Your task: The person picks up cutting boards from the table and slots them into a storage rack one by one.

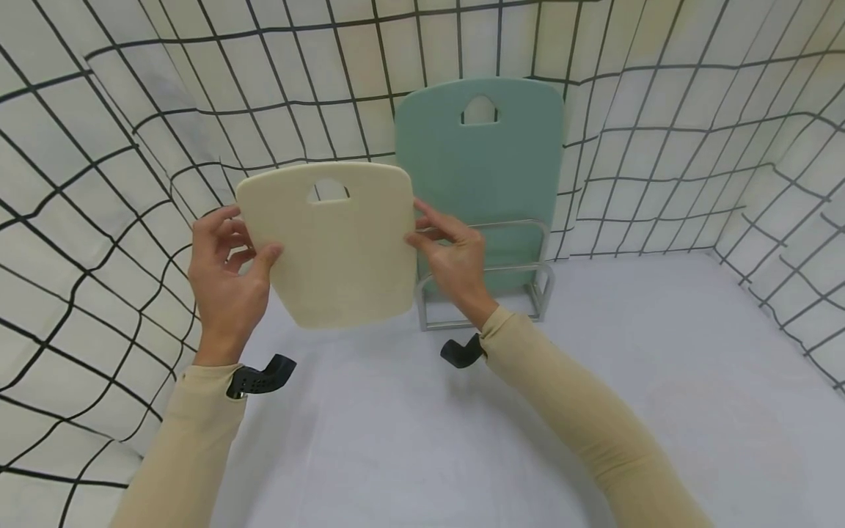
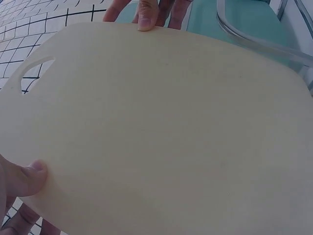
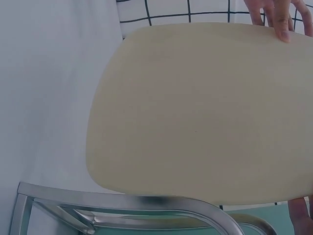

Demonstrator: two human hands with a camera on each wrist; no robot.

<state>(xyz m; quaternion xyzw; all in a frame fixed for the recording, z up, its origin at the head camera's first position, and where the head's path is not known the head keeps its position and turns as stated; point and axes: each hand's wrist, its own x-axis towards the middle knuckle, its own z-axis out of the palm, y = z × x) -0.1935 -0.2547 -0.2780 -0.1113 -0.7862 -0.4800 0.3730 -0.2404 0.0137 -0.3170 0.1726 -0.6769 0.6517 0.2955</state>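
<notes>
A cream cutting board (image 1: 337, 257) with a handle slot near its top edge is held up between both hands in the head view. My left hand (image 1: 231, 279) grips its left edge, thumb on the front face and fingers behind. At the opposite edge my right hand (image 1: 454, 257) pinches the board between thumb and fingers. Behind and to the right, a green cutting board (image 1: 482, 169) stands upright in a metal rack (image 1: 485, 323). The right wrist view shows the cream board (image 3: 195, 112) beside the rack's rail (image 3: 122, 200); whether they touch I cannot tell.
White cloth walls with a black grid (image 1: 660, 147) enclose the back and sides. A white surface (image 1: 396, 440) lies below the hands. Each wrist carries a black strap mount, the left mount (image 1: 260, 375) and the right mount (image 1: 462, 352).
</notes>
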